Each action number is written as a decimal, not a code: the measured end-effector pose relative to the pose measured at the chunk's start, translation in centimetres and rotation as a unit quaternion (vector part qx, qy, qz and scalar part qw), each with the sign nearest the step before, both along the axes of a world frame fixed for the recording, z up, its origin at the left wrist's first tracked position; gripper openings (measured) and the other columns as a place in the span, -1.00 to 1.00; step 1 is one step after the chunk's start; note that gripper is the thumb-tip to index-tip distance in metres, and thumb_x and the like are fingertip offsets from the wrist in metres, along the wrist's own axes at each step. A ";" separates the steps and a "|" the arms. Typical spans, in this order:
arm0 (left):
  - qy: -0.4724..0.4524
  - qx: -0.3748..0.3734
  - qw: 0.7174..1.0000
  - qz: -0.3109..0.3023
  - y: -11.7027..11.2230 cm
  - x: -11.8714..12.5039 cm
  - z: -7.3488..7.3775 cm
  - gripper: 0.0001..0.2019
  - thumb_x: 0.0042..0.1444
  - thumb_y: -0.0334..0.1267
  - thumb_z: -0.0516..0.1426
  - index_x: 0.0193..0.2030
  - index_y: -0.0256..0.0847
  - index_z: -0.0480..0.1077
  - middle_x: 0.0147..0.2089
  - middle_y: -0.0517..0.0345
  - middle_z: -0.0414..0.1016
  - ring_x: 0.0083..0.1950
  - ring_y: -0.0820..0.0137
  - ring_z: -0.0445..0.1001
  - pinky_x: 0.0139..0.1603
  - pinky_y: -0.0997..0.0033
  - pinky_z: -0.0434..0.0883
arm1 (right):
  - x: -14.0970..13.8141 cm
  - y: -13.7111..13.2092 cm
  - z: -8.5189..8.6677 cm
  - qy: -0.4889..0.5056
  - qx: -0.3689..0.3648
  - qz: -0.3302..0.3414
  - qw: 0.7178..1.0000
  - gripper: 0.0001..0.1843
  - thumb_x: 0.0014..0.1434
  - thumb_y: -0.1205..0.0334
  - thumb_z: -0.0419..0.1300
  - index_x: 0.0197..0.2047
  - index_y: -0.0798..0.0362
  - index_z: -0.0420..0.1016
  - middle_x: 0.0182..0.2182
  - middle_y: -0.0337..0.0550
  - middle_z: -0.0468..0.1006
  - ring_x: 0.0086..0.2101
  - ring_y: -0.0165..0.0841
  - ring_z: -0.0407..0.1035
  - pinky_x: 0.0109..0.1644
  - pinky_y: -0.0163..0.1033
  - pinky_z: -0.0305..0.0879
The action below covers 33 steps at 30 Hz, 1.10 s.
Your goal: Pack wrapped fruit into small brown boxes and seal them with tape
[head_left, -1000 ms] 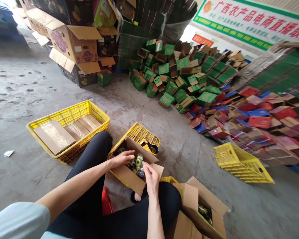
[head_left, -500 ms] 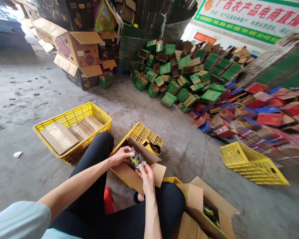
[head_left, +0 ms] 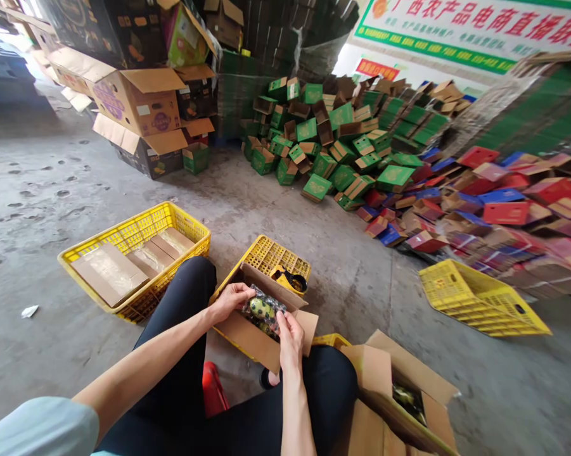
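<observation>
My left hand (head_left: pixel 230 299) and my right hand (head_left: pixel 289 332) both grip a clear plastic packet of yellow-green fruit (head_left: pixel 262 310), one at each end. They hold it over an open brown cardboard box (head_left: pixel 247 339) that rests on an upturned yellow crate (head_left: pixel 273 254) between my knees. A yellow tape dispenser (head_left: pixel 289 281) lies on that crate just behind the box. I sit with black trousers on, knees spread.
A yellow crate (head_left: pixel 137 229) with flat cardboard boxes stands at the left. Another open carton (head_left: pixel 399 396) with packets stands at my right knee. A tipped yellow crate (head_left: pixel 480 297) lies to the right. Heaps of green, red and blue small boxes (head_left: pixel 361 158) fill the back.
The packet has been turned between my hands from upright to lying level over the box. My head has shifted slightly, moving the scene a little.
</observation>
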<state>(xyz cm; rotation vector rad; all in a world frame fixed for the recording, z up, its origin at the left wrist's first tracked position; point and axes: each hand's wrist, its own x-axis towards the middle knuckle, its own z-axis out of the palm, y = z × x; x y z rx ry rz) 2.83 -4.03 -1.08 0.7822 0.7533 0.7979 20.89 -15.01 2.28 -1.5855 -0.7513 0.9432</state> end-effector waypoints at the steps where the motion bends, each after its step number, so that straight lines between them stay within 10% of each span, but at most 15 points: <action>1: 0.001 -0.001 1.000 0.001 0.0 0.0 0.0 -0.51 -0.11 0.12 0.48 -0.35 -0.27 0.47 -0.41 0.20 0.51 -0.45 0.50 0.44 -0.33 0.47 0.41 | 0.0 0.1 -0.1 -0.006 0.001 0.000 1.000 -0.43 0.02 -0.33 0.38 -0.24 0.06 0.68 -0.44 -0.15 0.64 -0.39 -0.23 0.49 -0.35 -0.23 0.42; 11: 0.021 -0.083 0.995 -0.040 0.0 -0.5 -0.4 -0.32 0.01 0.21 0.41 0.12 -0.25 0.51 0.12 -0.20 0.58 0.03 0.19 0.62 0.07 0.19 0.53 | 1.3 0.5 -1.2 -0.090 0.010 -0.061 0.994 -0.37 0.02 -0.33 0.36 -0.18 0.11 0.72 -0.28 0.06 0.74 -0.27 -0.07 0.61 -0.18 -0.10 0.56; 21: -0.072 -0.089 0.987 -0.113 -0.5 -0.6 0.5 -0.39 0.10 0.16 0.38 0.13 -0.24 0.51 0.08 -0.18 0.62 -0.16 0.29 0.66 -0.01 0.24 0.55 | -1.4 0.5 -0.8 -0.341 0.174 0.185 0.905 -0.74 0.33 0.13 0.24 -0.01 -0.16 0.74 0.07 -0.04 0.67 0.06 -0.13 0.53 0.20 0.04 0.47; 26: -0.089 -0.036 0.992 -0.078 -0.5 -0.4 0.4 -0.41 0.02 -0.02 0.47 0.13 -0.26 0.52 -0.03 -0.10 0.63 -0.25 0.36 0.62 -0.18 0.39 0.51 | -1.8 0.3 -0.4 -0.239 0.151 0.197 0.939 -0.73 0.34 0.07 0.24 -0.03 -0.09 0.73 0.06 -0.02 0.67 0.06 -0.13 0.55 0.24 0.02 0.43; 33: -0.091 0.009 0.983 -0.158 -1.2 -0.6 1.4 -0.47 0.03 -0.07 0.47 0.08 -0.24 0.52 -0.01 -0.09 0.62 -0.14 0.28 0.62 -0.13 0.38 0.51 | -0.5 0.7 0.2 -0.036 0.045 0.001 0.998 -0.42 0.17 -0.20 0.34 0.07 0.08 0.62 0.00 0.09 0.68 -0.02 -0.08 0.57 0.00 -0.07 0.53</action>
